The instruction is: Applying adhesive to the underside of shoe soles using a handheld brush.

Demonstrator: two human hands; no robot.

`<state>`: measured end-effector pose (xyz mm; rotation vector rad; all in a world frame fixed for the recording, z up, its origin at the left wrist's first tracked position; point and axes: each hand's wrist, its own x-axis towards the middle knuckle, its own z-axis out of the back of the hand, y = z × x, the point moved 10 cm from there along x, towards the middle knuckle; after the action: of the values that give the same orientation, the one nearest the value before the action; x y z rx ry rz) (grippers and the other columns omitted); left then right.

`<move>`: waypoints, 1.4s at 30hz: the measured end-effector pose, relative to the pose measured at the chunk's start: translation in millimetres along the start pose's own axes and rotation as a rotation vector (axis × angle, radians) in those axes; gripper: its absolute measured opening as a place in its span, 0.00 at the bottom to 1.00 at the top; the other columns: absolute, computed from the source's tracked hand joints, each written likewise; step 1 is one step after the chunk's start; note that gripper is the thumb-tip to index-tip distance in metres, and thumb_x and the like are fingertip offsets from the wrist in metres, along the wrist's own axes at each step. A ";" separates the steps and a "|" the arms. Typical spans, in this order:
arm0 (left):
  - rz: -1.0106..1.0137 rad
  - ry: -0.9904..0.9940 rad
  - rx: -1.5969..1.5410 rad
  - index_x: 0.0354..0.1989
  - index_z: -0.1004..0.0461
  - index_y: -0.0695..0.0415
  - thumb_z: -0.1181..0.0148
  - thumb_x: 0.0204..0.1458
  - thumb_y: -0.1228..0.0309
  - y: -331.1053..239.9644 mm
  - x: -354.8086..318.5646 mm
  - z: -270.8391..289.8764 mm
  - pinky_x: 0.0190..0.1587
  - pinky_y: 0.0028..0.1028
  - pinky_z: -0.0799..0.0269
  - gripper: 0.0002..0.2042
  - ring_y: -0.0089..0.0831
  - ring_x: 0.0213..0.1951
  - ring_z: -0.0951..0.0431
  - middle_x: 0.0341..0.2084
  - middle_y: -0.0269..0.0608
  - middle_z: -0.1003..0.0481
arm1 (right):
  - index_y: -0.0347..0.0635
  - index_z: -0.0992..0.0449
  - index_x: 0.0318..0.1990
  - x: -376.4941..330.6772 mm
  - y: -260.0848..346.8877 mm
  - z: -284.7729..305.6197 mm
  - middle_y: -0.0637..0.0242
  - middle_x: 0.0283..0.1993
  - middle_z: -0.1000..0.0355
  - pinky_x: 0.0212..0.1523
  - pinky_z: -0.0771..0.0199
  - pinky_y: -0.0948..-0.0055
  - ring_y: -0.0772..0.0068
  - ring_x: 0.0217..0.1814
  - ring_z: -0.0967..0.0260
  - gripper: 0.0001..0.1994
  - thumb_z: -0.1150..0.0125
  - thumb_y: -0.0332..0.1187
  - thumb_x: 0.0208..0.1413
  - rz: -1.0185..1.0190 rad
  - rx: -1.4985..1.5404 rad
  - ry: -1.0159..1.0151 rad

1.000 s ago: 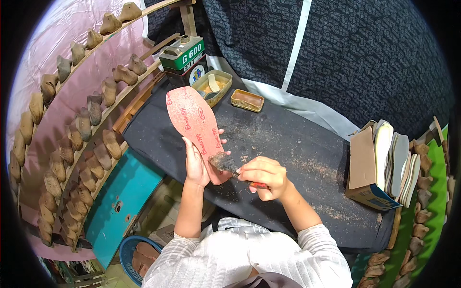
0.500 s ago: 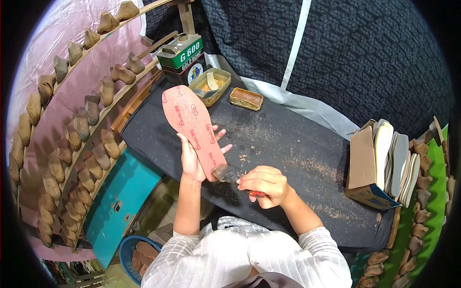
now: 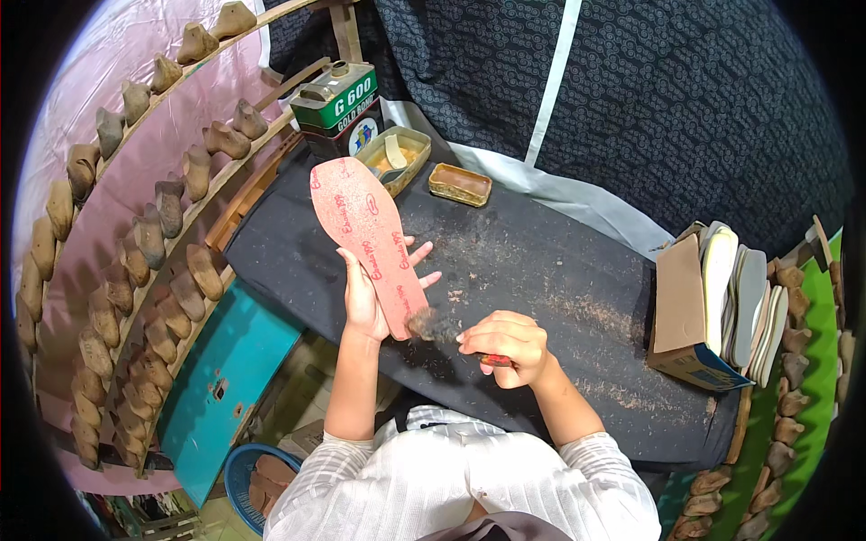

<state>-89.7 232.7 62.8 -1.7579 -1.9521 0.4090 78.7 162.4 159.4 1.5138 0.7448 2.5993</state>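
Observation:
My left hand supports a red, printed shoe sole, its thumb along one edge and the fingertips showing past the other. The sole slants up and away to the left, and pale specks dot its face. In my right hand is a brush with dark, blurred bristles; a bit of its red handle shows below the fingers. The bristles are at the near, narrow end of the sole. Whether they press on it or only pass its edge is hard to tell.
On the dark-covered table, with crumbs on it, stand a green-and-black can, a tub with a spatula and a small brown dish. A carton of soles is at right. Shoe lasts line racks at left.
My right hand has moved slightly right, carrying the brush with it. The sole and my left hand have shifted a little to the right.

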 end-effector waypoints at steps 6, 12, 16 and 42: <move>-0.005 0.037 -0.001 0.58 0.43 0.55 0.75 0.53 0.37 -2.8 -0.1 -4.1 0.52 0.63 0.40 0.37 0.52 0.58 0.40 0.49 0.46 0.36 | 0.34 0.25 0.30 1.8 -6.7 28.5 0.58 0.30 0.25 0.31 0.26 0.68 0.61 0.29 0.26 0.11 0.43 0.22 0.34 -0.045 0.077 -0.130; -0.059 0.096 -0.065 0.58 0.43 0.56 0.73 0.53 0.37 -4.1 3.0 -8.1 0.55 0.63 0.43 0.37 0.50 0.59 0.42 0.50 0.45 0.36 | 0.36 0.24 0.32 7.3 6.7 7.5 0.58 0.32 0.25 0.33 0.26 0.70 0.61 0.30 0.27 0.10 0.38 0.25 0.36 0.056 -0.167 -0.061; -0.091 0.066 -0.113 0.58 0.43 0.56 0.72 0.53 0.37 -12.6 2.9 0.8 0.56 0.64 0.46 0.36 0.49 0.60 0.43 0.51 0.45 0.36 | 0.35 0.24 0.30 -4.0 -0.1 6.9 0.58 0.31 0.25 0.32 0.26 0.71 0.61 0.30 0.26 0.09 0.41 0.22 0.36 -0.005 -0.044 -0.053; 0.123 -0.037 0.157 0.54 0.39 0.62 0.78 0.52 0.36 17.1 -25.2 -0.8 0.37 0.36 0.25 0.40 0.38 0.35 0.24 0.40 0.48 0.29 | 0.33 0.25 0.30 41.1 4.5 34.4 0.57 0.29 0.26 0.34 0.26 0.69 0.60 0.32 0.26 0.11 0.43 0.19 0.32 0.055 -0.107 -0.178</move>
<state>-73.3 209.9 50.8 -1.7844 -1.7892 0.6236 86.7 182.7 208.5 1.7271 0.5467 2.4539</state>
